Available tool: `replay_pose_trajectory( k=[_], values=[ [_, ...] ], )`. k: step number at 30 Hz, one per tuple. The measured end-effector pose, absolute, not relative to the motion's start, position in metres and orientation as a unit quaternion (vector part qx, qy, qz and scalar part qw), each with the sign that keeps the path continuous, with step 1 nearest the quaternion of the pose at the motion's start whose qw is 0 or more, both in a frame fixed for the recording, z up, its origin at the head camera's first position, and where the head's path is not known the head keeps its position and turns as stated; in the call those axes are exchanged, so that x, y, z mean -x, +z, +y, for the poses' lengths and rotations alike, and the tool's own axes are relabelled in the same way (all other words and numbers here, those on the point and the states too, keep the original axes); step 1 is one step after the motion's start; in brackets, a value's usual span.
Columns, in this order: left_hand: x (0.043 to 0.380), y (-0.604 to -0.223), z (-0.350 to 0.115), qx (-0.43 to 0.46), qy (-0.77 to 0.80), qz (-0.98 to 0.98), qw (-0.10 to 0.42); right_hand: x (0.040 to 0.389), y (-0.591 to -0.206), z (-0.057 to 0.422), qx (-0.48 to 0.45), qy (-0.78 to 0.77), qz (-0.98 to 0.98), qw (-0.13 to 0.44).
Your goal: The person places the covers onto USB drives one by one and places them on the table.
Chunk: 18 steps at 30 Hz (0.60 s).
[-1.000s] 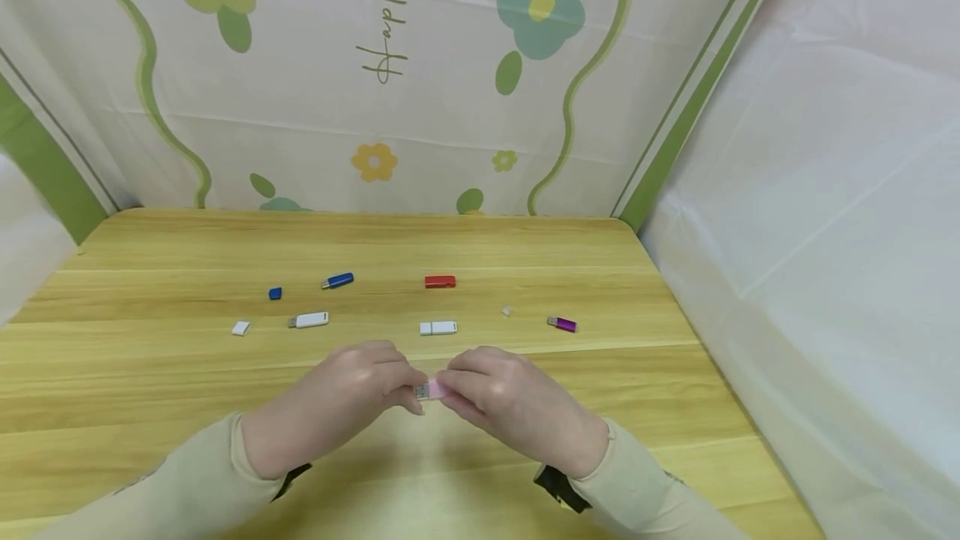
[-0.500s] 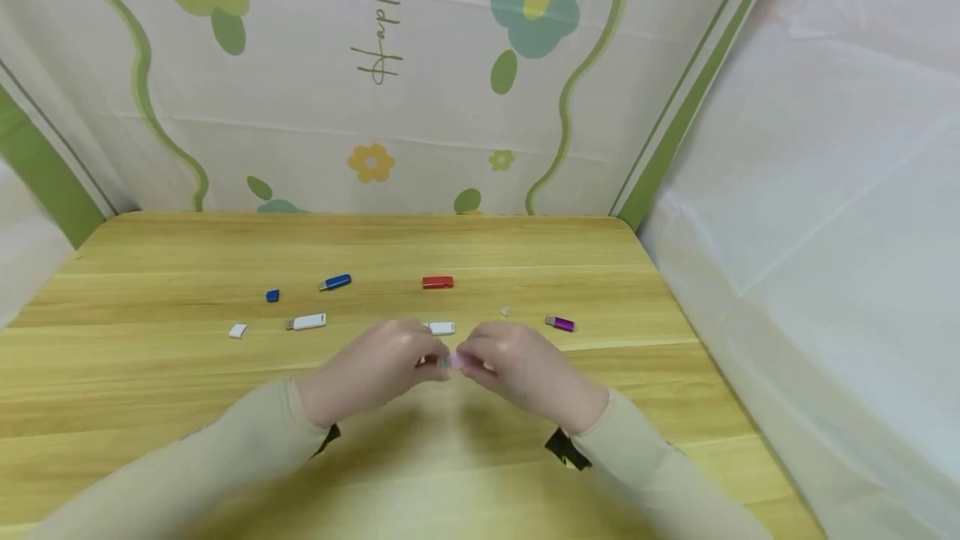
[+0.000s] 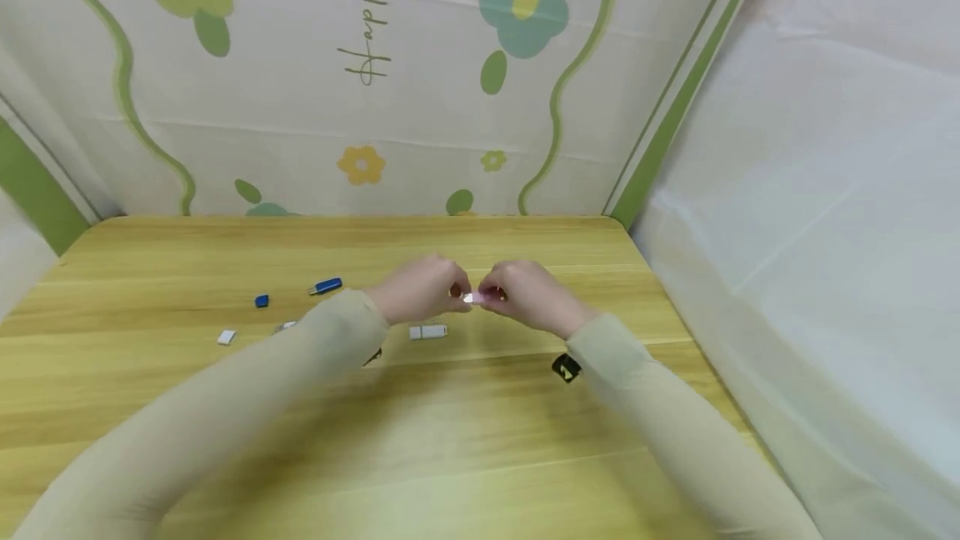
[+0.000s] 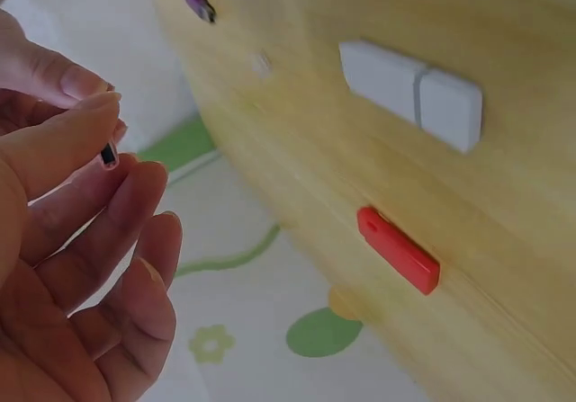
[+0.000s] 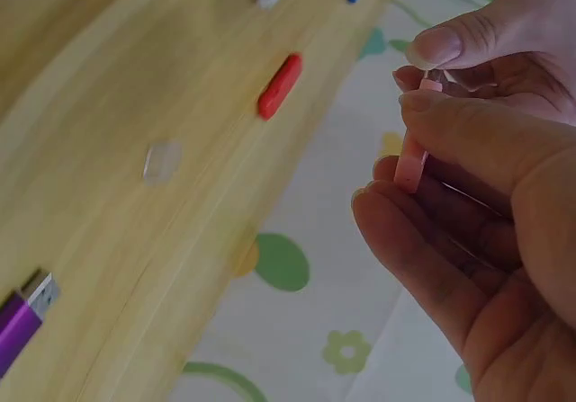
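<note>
A small pink USB flash drive (image 3: 478,298) is held up between both hands above the table. My left hand (image 3: 422,290) pinches its connector end between thumb and index finger. My right hand (image 3: 531,297) grips the pink body (image 5: 411,164), also by thumb and fingers. A clear piece shows at the connector end in the right wrist view, mostly covered by the left fingertips. Whether it is a cap seated on the connector, I cannot tell. In the left wrist view, the other left fingers are loosely bent below the pinch.
On the wooden table (image 3: 450,440) lie a capped white flash drive (image 3: 428,332), a blue one (image 3: 326,286) beside its cap (image 3: 262,301), a white cap (image 3: 227,337), a red drive (image 4: 399,251), a purple drive (image 5: 16,326) and a clear cap (image 5: 162,161). A floral cloth (image 3: 285,107) hangs behind.
Both hands have moved forward across the table, carrying the pink flash drive. They now cover the red drive, clear cap and purple drive in the head view. The left sleeve partly hides the uncapped white drive.
</note>
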<state>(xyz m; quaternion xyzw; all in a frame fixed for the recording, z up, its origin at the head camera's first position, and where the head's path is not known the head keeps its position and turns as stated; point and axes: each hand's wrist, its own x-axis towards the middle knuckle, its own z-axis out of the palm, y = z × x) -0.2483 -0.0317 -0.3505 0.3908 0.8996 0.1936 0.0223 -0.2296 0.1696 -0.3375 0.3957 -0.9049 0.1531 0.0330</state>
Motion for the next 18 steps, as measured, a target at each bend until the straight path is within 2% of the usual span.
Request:
replay_pose_trajectory(
  k=[12,18],
  values=[
    [0.318,-0.368,-0.01,-0.35,0.19,0.915,0.069,0.305,-0.358,0.178,-0.339,0.148,-0.928,-0.052],
    [0.344,-0.388,0.0,-0.338,0.166,0.923,0.083,0.331,-0.376,0.178,-0.336,0.143,-0.928,-0.075]
  ],
)
